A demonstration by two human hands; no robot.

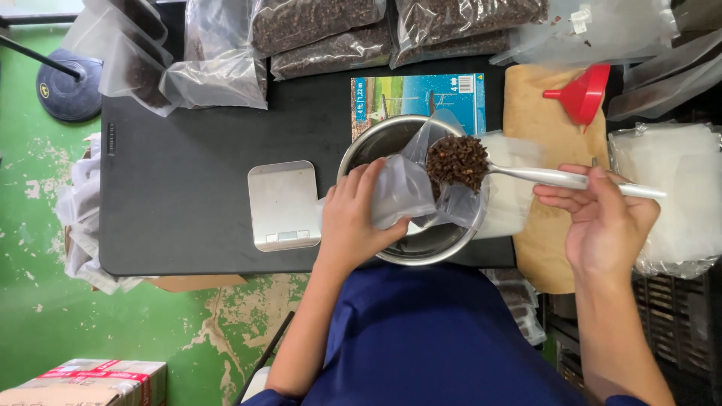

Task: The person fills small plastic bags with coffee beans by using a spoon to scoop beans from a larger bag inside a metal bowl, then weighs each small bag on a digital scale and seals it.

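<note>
Right hand (pixel 602 218) holds spoon (pixel 556 177) of cloves (pixel 457 161) over pouch (pixel 410 188).

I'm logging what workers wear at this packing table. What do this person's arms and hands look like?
Both hands, the left hand and the right hand, are bare: no gloves, rings or watch show. The forearms are uncovered. Dark blue fabric clothing covers the body, with blue sleeve edges near the elbows.

Bright even light, soft shadows, sharp focus, slight glare on bags (pixel 316 30).
</note>
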